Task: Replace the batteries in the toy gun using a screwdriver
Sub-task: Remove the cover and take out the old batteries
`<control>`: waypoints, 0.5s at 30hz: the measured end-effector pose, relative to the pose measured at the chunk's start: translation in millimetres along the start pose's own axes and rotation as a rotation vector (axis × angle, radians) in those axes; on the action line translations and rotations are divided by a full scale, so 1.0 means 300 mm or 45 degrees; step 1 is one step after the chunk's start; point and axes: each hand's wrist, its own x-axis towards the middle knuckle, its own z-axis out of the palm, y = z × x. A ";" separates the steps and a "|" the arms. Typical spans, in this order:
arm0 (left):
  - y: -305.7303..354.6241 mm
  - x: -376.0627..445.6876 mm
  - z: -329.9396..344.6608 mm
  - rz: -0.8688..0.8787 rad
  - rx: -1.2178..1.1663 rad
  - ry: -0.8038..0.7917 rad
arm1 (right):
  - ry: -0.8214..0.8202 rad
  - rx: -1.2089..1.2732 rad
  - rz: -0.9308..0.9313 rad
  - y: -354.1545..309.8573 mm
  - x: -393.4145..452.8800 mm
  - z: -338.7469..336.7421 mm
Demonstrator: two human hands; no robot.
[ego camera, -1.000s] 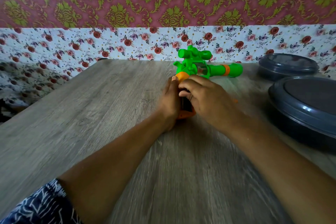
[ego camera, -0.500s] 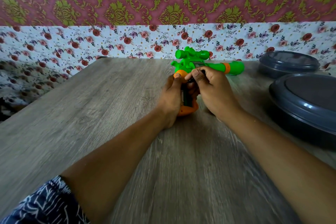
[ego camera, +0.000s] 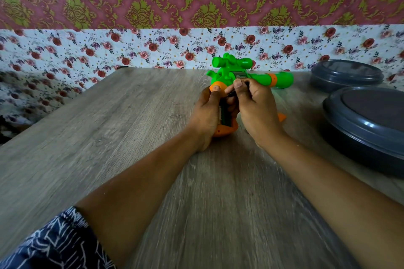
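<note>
A green toy gun with an orange grip lies on the wooden table, barrel pointing right. My left hand grips the orange handle, thumb up near the orange collar. The handle's battery compartment is open and dark inside, between my two hands. My right hand hovers over the compartment's upper end, its thumb and fingers pinching a small dark object that I cannot make out. An orange piece lies on the table just right of my right hand, partly hidden by it.
Two dark grey lidded round containers stand at the right: a large one near my right arm and a smaller one behind it. A floral-papered wall runs along the table's far edge.
My right hand has lifted from the lower handle up to the compartment's upper end and now pinches a small dark object. The left hand has kept its grip on the handle.
</note>
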 end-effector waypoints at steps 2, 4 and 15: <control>-0.002 -0.003 -0.001 0.009 0.031 0.005 | 0.047 0.049 0.051 -0.003 0.004 0.002; -0.012 0.000 -0.003 0.038 0.130 0.007 | 0.102 0.129 0.104 -0.004 0.016 -0.003; -0.004 -0.011 -0.007 0.006 0.212 -0.017 | 0.239 0.394 0.246 -0.021 0.047 -0.064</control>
